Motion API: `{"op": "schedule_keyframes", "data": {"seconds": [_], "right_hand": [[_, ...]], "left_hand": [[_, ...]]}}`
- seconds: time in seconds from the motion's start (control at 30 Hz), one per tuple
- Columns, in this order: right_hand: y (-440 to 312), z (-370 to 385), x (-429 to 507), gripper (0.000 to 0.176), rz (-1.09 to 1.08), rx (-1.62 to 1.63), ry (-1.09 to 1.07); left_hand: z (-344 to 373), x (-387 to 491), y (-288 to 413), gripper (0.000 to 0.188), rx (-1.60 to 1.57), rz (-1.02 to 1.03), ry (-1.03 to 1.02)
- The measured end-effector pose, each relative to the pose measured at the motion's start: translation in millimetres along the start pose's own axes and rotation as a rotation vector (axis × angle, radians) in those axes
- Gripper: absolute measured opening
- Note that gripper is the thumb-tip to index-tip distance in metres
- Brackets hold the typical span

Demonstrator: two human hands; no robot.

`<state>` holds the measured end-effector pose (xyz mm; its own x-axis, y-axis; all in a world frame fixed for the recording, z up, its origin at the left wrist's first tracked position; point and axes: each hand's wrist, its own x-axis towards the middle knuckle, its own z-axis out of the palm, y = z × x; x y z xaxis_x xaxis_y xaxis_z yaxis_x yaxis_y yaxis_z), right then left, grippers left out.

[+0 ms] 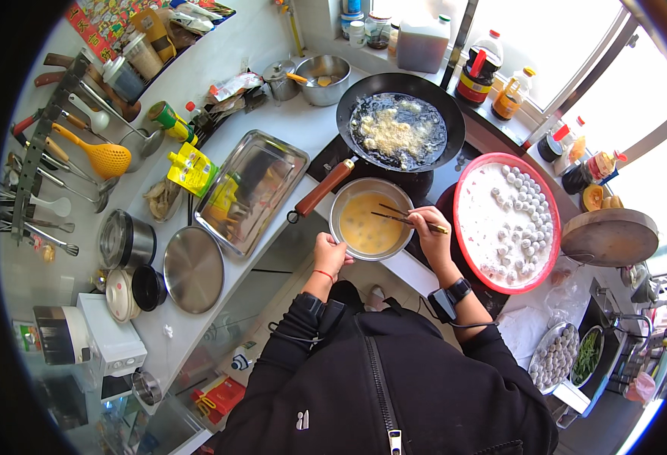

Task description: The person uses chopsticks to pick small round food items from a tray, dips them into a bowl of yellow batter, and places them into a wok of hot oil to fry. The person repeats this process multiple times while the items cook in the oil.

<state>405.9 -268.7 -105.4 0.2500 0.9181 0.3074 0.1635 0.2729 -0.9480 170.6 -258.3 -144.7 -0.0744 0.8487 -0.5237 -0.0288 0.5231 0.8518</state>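
Note:
My left hand (329, 256) grips the near left rim of a stainless steel bowl (336, 206). Yellow egg-like liquid (367, 224) fills its lower part, with several small lumps showing in it. Dark chopsticks (391, 215) are held in my right hand (429, 226), their tips over the liquid or in it. Just beyond the bowl, a black wok (356, 102) sits on the stove, its wooden handle (325, 189) pointing towards the lower left. Pale battered pieces (393, 132) float in its bubbling oil. On the right stands a red-rimmed basin (554, 227) of white powder with many coated balls (522, 187).
A rectangular steel tray (254, 193) and a round steel lid (193, 270) lie on the left counter. Behind stands a steel pot (323, 74). Sauce bottles (478, 68) line the windowsill. Right are a round wooden board (609, 236) and a plate of balls (554, 355) near the sink.

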Motion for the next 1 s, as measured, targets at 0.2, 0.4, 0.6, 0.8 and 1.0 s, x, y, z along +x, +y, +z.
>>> {"op": "schedule_keyframes", "data": {"seconds": [0.2, 0.4, 0.6, 0.8, 1.0], "right_hand": [[26, 11, -1, 0.006, 0.02, -0.06, -0.023], [37, 8, 3, 0.011, 0.069, -0.08, -0.065], [45, 4, 6, 0.012, 0.052, -0.002, 0.032], [46, 25, 7, 0.013, 0.118, 0.236, 0.149], [36, 39, 9, 0.013, 0.059, 0.084, 0.069]], "left_hand": [[1, 0, -2, 0.018, -0.001, 0.002, 0.015], [1, -1, -1, 0.018, 0.0, -0.003, 0.02], [1, 0, 0, 0.018, 0.003, 0.001, 0.02], [1, 0, 0, 0.019, 0.023, -0.002, 0.018], [1, -1, 0, 0.019, 0.02, -0.002, 0.017]]}}
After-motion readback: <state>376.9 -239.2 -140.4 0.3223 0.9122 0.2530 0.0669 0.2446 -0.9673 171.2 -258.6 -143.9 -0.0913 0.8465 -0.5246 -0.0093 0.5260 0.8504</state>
